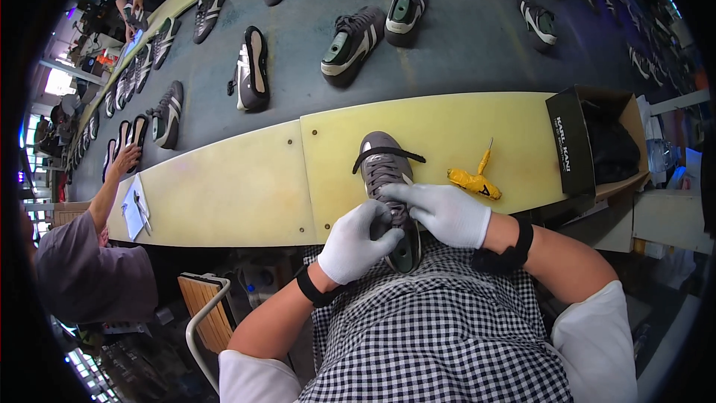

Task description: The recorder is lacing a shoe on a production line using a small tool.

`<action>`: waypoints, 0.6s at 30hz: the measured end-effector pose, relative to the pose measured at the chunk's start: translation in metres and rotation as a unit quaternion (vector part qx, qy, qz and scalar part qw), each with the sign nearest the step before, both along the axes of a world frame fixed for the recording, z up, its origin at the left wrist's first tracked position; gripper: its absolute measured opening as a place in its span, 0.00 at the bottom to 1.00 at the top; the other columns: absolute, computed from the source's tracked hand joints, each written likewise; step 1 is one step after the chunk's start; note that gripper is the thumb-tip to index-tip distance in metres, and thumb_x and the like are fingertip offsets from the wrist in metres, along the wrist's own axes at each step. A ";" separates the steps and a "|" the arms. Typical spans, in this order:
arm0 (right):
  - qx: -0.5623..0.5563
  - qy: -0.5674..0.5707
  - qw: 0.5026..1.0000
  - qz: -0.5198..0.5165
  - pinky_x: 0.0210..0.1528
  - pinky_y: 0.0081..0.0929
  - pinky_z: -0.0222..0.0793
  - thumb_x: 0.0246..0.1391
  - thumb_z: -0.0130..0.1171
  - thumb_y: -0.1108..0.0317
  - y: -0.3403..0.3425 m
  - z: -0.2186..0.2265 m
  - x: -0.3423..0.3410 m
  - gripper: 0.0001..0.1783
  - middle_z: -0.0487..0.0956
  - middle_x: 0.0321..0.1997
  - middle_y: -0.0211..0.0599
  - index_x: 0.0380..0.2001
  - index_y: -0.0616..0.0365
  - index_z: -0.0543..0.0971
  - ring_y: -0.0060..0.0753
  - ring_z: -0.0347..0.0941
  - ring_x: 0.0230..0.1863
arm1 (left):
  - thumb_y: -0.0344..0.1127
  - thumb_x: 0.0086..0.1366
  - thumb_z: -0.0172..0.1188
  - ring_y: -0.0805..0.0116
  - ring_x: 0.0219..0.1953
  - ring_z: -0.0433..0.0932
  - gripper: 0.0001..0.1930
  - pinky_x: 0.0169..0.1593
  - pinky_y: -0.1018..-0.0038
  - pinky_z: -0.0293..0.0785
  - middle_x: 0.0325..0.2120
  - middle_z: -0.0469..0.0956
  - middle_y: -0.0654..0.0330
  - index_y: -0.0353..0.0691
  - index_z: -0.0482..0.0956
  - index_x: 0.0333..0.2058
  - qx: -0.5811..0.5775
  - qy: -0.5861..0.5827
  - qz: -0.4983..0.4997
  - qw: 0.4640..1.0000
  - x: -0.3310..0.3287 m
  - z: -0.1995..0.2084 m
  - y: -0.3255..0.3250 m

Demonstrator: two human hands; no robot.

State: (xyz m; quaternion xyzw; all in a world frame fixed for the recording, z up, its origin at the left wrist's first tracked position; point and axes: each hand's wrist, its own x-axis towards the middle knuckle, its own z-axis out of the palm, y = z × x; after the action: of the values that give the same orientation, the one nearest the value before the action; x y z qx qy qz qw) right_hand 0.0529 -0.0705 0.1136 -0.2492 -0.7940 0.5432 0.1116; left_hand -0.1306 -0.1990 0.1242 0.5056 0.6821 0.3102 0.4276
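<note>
A grey sneaker [382, 164] with dark laces lies toe-away on the pale yellow workbench [246, 186], its heel over the near edge. My left hand [352, 244], in a white glove, grips the shoe's side near the heel. My right hand [446, 213], also gloved, rests across the tongue and pinches the laces. A loose lace end [388, 152] curls over the toe.
A yellow taped tool [474, 180] lies right of the shoe, and an open black shoebox [597, 142] stands further right. Several sneakers ride the dark conveyor belt [462, 52] beyond the bench. A co-worker's arm [112, 186] reaches in at left beside a paper sheet [134, 209].
</note>
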 end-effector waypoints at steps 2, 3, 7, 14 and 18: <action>0.150 -0.107 0.972 0.147 0.46 0.40 0.78 0.63 0.53 0.67 0.009 0.020 -0.002 0.21 0.78 0.43 0.44 0.59 0.46 0.77 0.47 0.80 0.40 | 0.33 0.57 0.71 0.73 0.27 0.74 0.14 0.35 0.74 0.75 0.25 0.76 0.59 0.35 0.74 0.34 0.028 -0.007 0.000 1.000 0.000 -0.008 -0.005; 0.182 -0.101 0.963 0.169 0.44 0.39 0.78 0.62 0.56 0.65 0.011 0.019 -0.002 0.20 0.78 0.44 0.40 0.57 0.45 0.78 0.43 0.81 0.40 | 0.33 0.57 0.71 0.73 0.27 0.74 0.14 0.35 0.74 0.75 0.25 0.76 0.59 0.35 0.74 0.34 0.026 -0.010 0.004 1.000 0.000 -0.009 -0.006; 0.174 -0.079 0.951 0.244 0.43 0.40 0.78 0.59 0.62 0.61 0.024 0.034 -0.007 0.15 0.79 0.44 0.37 0.48 0.49 0.79 0.44 0.81 0.40 | 0.30 0.57 0.72 0.70 0.25 0.71 0.14 0.31 0.72 0.72 0.24 0.73 0.60 0.37 0.72 0.30 0.101 -0.005 -0.007 0.995 0.002 -0.016 -0.007; 0.181 -0.207 0.911 0.307 0.40 0.44 0.78 0.61 0.59 0.57 0.032 0.059 -0.032 0.12 0.83 0.33 0.41 0.40 0.52 0.78 0.51 0.82 0.34 | 0.29 0.54 0.73 0.62 0.23 0.70 0.15 0.29 0.69 0.70 0.23 0.71 0.58 0.38 0.70 0.25 0.161 0.006 -0.012 0.987 0.003 -0.019 -0.007; 0.232 -0.322 0.839 0.374 0.40 0.44 0.78 0.62 0.56 0.55 0.028 0.087 -0.057 0.13 0.84 0.34 0.42 0.40 0.53 0.79 0.51 0.82 0.36 | 0.28 0.51 0.74 0.58 0.24 0.71 0.15 0.30 0.67 0.70 0.23 0.71 0.57 0.38 0.71 0.25 0.199 0.019 -0.010 0.980 0.002 -0.022 -0.005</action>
State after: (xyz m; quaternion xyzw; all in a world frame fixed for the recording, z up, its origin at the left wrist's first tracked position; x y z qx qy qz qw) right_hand -0.0037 -0.0423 0.2006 -0.0611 -0.9208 0.2330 -0.3069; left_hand -0.1290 -0.2042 0.1025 0.5931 0.6098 0.4257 0.3085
